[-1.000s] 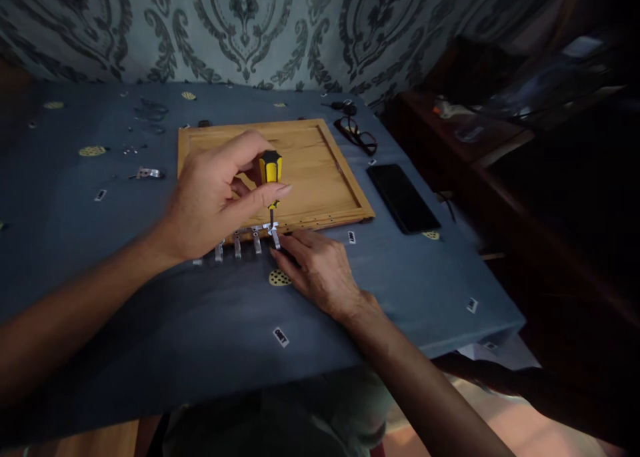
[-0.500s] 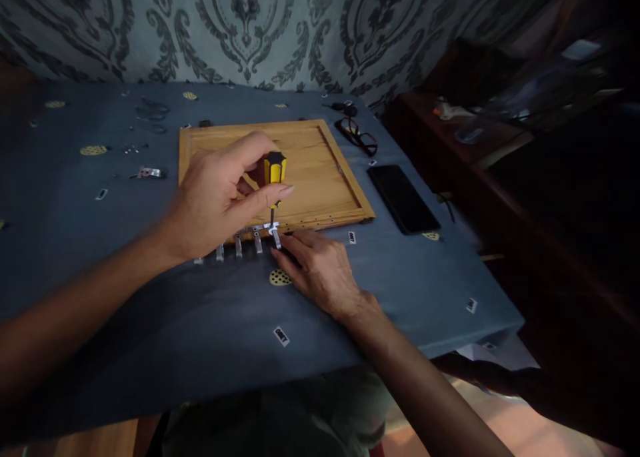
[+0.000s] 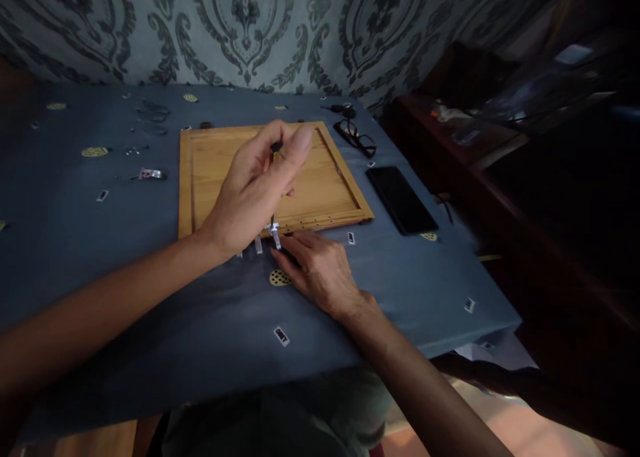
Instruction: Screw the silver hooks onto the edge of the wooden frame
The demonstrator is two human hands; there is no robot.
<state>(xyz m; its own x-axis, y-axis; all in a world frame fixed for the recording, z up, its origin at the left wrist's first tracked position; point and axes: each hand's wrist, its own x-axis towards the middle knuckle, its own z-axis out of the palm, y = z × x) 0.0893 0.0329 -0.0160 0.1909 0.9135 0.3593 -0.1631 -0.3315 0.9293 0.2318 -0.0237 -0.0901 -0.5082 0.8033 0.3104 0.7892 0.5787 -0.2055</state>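
My left hand (image 3: pixel 255 183) is wrapped round a screwdriver (image 3: pixel 276 149), its yellow and black handle mostly hidden by the fingers and thumb. The shaft points down at a small metal clip (image 3: pixel 275 233) on the near edge of a framed wooden board (image 3: pixel 310 177). My right hand (image 3: pixel 323 270) rests on the cloth with its thumb and fingertips closed against that clip. More metal clips (image 3: pixel 258 245) stick out along the same edge to the left, partly behind my left wrist. Small holes show in the edge to the right.
A black phone (image 3: pixel 403 200) and eyeglasses (image 3: pixel 356 137) lie right of the board. Left of it are a loose metal piece (image 3: pixel 150 174), small screws (image 3: pixel 134 151) and some dark looped items (image 3: pixel 153 115). A dark wooden cabinet (image 3: pixel 450 137) stands beyond the table's right side.
My left hand has rolled over the screwdriver handle, its thumb swinging up and away, so the handle is now mostly covered. My right hand has stayed in place.
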